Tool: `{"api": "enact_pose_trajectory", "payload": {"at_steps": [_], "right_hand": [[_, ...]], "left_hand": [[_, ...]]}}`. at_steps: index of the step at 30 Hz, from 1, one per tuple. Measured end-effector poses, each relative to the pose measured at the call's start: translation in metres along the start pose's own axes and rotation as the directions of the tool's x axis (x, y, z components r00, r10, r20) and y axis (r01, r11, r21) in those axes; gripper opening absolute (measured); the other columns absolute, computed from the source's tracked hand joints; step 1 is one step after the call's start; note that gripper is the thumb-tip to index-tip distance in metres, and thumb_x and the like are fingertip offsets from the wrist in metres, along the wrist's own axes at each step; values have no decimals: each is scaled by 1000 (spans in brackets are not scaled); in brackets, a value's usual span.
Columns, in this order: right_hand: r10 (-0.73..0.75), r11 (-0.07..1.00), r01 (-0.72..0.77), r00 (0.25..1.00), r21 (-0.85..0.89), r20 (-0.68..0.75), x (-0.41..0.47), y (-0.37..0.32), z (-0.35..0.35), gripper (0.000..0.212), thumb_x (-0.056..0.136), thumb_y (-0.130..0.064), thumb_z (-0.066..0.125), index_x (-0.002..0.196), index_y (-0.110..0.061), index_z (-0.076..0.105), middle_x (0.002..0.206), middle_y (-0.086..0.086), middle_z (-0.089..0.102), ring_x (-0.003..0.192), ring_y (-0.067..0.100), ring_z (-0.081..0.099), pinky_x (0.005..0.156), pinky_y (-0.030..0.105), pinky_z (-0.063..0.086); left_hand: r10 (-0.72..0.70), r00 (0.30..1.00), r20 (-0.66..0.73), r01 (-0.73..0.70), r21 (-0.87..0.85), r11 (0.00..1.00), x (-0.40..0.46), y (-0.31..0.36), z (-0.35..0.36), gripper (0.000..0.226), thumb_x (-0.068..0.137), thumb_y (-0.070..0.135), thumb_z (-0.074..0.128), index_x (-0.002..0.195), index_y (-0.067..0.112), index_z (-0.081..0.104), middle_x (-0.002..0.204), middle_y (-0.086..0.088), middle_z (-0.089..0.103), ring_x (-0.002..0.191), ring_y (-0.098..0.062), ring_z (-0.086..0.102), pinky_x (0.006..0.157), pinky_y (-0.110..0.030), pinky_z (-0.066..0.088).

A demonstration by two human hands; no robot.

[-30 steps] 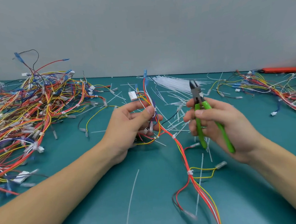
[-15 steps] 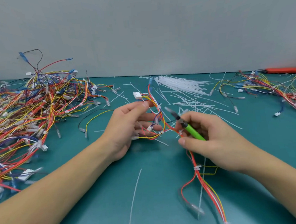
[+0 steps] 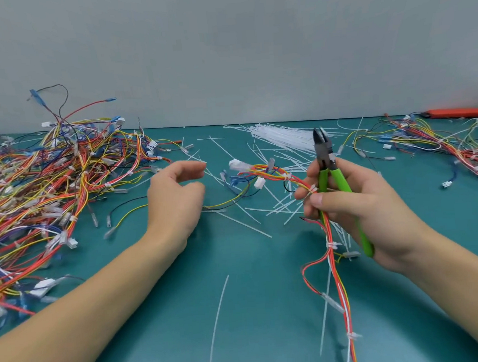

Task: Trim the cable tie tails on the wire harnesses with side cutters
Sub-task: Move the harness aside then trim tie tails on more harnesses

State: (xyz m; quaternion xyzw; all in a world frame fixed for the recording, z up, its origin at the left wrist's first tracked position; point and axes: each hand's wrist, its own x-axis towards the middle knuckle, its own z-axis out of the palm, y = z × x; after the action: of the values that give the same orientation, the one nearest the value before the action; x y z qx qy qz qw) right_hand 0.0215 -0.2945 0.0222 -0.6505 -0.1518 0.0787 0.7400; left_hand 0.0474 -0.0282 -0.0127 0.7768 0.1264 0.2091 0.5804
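Right hand (image 3: 355, 201) grips the green-handled side cutters (image 3: 334, 179) and pinches the red-orange-yellow wire harness (image 3: 331, 239), centre-right on the teal worktop (image 3: 255, 307); left hand (image 3: 176, 196) hovers loose, empty; unsteadied, blades might nick a wire.

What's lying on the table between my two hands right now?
In the head view, between the left hand and right hand lie the harness end with white connectors and scattered tie tails.
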Motion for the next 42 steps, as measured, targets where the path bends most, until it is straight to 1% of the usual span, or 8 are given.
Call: {"api": "enact_pose_trajectory", "payload": {"at_steps": [7,11,17,27,31,34,39,42], "right_hand": [[-12,973,-1,999,231,53,0,-10,-1,29,77,-3,67,96,-24,72,95,10,71,65,18,59,68,29,56],[-1,970,5,1000,244,-16,2,-13,-8,31,77,-1,69,100,-22,69,97,9,72,65,16,59,69,30,54],[76,956,-29,985,294,-153,6,-8,-7,31,75,-8,68,103,-19,65,101,8,75,65,15,60,72,34,50],[162,938,-123,982,323,-96,7,0,-2,28,84,-11,66,111,-12,62,105,15,76,70,21,66,71,36,61],[177,973,-167,983,159,-55,4,3,3,20,93,-2,62,111,-11,66,101,15,76,69,22,67,71,34,61],[152,988,-151,988,34,-34,0,0,7,18,93,-1,65,106,-13,68,99,15,77,67,21,66,70,34,62],[42,967,-23,997,-255,71,-9,0,18,20,93,5,69,105,-11,68,93,8,77,88,18,75,76,31,63],[10,933,42,990,-358,142,-14,2,28,18,89,-8,75,101,-22,70,98,-2,76,99,25,75,89,40,61]], "left_hand": [[-7,999,31,4,120,993,7,2,-8,39,71,4,53,83,30,79,84,22,76,66,9,61,62,-22,47],[-213,921,327,193,94,977,13,10,-18,30,81,-6,57,89,14,79,88,-4,80,45,-8,49,37,-18,33],[-184,848,497,76,229,970,19,9,-32,26,84,-1,78,99,20,78,89,1,80,54,-2,59,41,-15,37],[66,988,136,-86,142,986,20,-4,-24,18,87,11,76,89,29,76,87,9,77,52,-12,63,44,-22,44],[169,969,183,-202,180,963,7,5,-16,5,89,28,76,90,33,77,75,12,74,51,-10,53,52,-20,43],[15,900,435,36,-110,993,-7,21,-6,31,97,48,63,87,23,78,87,-6,79,48,-16,58,41,-22,38],[-164,518,839,583,-206,786,-11,30,-11,85,91,81,37,112,8,75,121,-23,72,76,-29,73,43,-27,48],[-109,560,822,517,-243,821,-18,28,-7,59,85,69,63,105,16,80,114,-14,74,90,-25,74,49,-29,54]]}}
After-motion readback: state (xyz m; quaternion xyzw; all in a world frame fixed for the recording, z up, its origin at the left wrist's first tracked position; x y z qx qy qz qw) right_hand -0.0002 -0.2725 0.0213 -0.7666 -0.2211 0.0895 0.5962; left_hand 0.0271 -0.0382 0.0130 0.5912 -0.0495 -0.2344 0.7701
